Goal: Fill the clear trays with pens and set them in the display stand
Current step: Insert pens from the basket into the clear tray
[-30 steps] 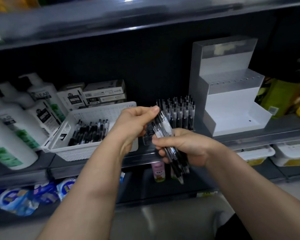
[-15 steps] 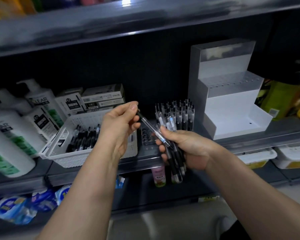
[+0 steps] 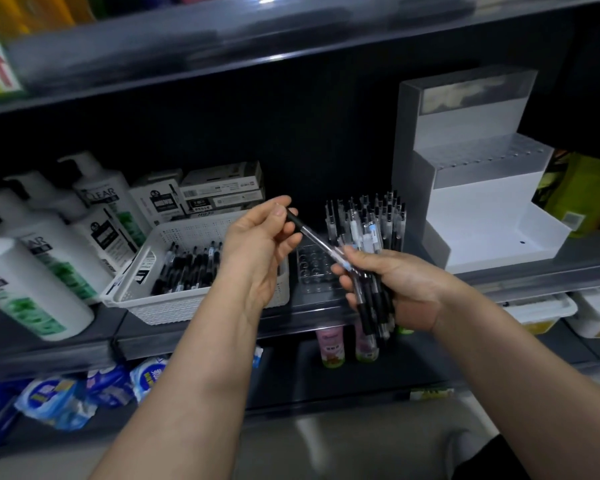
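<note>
My right hand (image 3: 392, 289) grips a bundle of clear pens with black grips (image 3: 373, 306), tips pointing down. My left hand (image 3: 260, 244) pinches the black end of a single pen (image 3: 312, 239); its other end still lies among the bundle at my right fingers. Behind my hands a clear tray (image 3: 314, 271) with rows of holes lies on the shelf. A second tray full of upright pens (image 3: 364, 220) stands behind it. The white stepped display stand (image 3: 482, 216) sits at the right. A white basket (image 3: 194, 306) at the left holds more pens (image 3: 187, 268).
White shampoo pump bottles (image 3: 45, 258) crowd the left of the dark shelf (image 3: 291, 329). Pen boxes (image 3: 219, 190) are stacked behind the basket. Yellow-green packs (image 3: 586, 192) stand right of the stand. The lower shelf holds blue packets (image 3: 59, 400), small pink bottles (image 3: 331, 344) and white tubs (image 3: 541, 311).
My left hand has drawn one pen up and to the left out of the bundle. My right hand stayed closed on the bundle.
</note>
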